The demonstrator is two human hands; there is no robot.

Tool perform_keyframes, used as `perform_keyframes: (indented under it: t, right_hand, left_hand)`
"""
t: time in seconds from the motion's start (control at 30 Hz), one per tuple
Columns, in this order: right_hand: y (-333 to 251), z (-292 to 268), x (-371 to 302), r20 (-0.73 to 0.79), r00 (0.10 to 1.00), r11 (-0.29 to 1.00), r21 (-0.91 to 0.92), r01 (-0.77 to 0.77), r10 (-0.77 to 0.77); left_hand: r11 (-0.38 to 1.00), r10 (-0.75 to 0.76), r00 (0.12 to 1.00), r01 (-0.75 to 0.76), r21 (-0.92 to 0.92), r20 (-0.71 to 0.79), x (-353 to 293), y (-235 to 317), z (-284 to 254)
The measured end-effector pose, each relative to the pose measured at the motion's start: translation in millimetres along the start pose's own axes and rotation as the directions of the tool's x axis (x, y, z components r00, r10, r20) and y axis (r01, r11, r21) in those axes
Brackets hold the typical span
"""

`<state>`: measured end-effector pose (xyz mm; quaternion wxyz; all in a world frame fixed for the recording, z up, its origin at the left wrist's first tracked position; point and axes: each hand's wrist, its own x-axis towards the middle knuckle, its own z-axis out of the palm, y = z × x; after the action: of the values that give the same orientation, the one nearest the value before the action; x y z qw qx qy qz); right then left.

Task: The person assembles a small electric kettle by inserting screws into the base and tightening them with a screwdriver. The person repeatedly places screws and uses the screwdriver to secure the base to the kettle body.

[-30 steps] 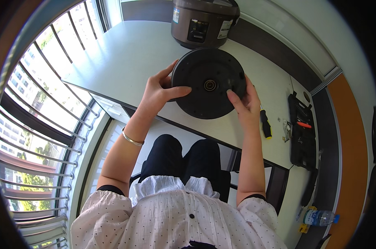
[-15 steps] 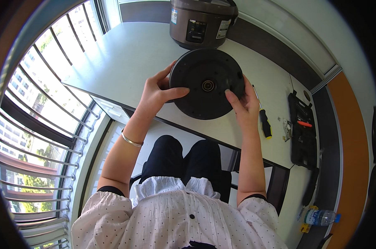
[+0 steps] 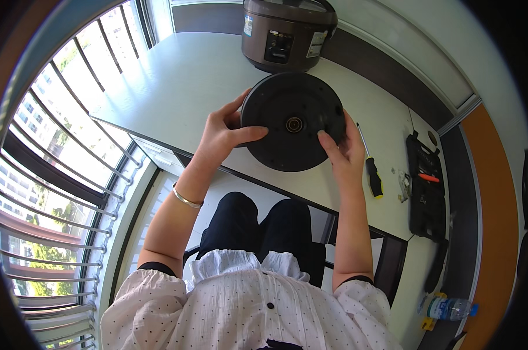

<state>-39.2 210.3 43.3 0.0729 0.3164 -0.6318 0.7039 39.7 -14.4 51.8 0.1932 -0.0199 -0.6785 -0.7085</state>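
Note:
I hold a round black disc [image 3: 293,153] up over the near part of the table, its flat face turned toward me. A small ringed fitting sits at its centre, and a few small holes dot the face. My left hand [image 3: 224,131] grips the left rim, thumb on the face and fingers behind. Around the right rim my right hand [image 3: 344,144] is closed the same way, its thumb pressed on the face. What lies behind the disc is hidden. Just beyond it stands a brown rice cooker [image 3: 287,35].
Right of my right hand lies a yellow-and-black screwdriver [image 3: 374,178]. Beside it are small loose metal parts [image 3: 402,182] and an open black tool case [image 3: 425,201] with a red-handled tool [image 3: 429,177]. A water bottle [image 3: 450,307] lies at the lower right. A barred window [image 3: 54,175] is on the left.
Almost everything in view has shifted slightly down together. Both hands keep their hold on the disc.

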Motion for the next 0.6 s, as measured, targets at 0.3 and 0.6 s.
perform_keyframes:
  t: [0.3, 0.6]
  right_hand:
    - [2.1, 0.3, -1.9, -0.010, 1.000, 0.999, -0.050, 0.006, -0.006]
    - [5.3, -1.6, -3.2, -0.007, 0.999, 0.999, -0.001, -0.037, 0.037]
  left_hand:
    - [1.000, 0.014, 1.000, -0.014, -0.006, -0.006, -0.5, -2.4, -0.9]
    - [1.000, 0.012, 1.000, -0.012, 0.008, -0.028, 1.6, -8.9, -1.5]
